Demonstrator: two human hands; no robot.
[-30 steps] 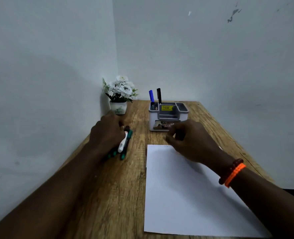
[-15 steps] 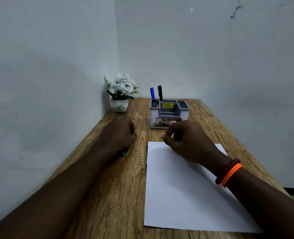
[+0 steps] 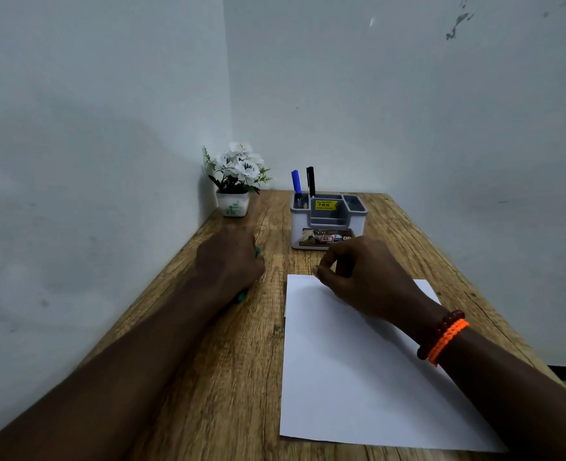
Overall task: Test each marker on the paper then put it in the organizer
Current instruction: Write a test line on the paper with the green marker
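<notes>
The left hand (image 3: 231,261) lies knuckles-up on the wooden table (image 3: 208,377) at 11 o'clock from the paper (image 3: 358,377), its fingers curled over green markers (image 3: 241,296) whose tips show at both edges of the hand. The right hand (image 3: 364,277) rests on the far edge of the paper with fingers curled and thumb against forefinger; whether it pinches anything cannot be told. The organizer (image 3: 328,224) stands at 12 o'clock beyond the paper, with a blue marker (image 3: 296,182) and a black marker (image 3: 310,180) upright in its left rear compartment, and a flower pot (image 3: 233,203) at its 9 o'clock.
</notes>
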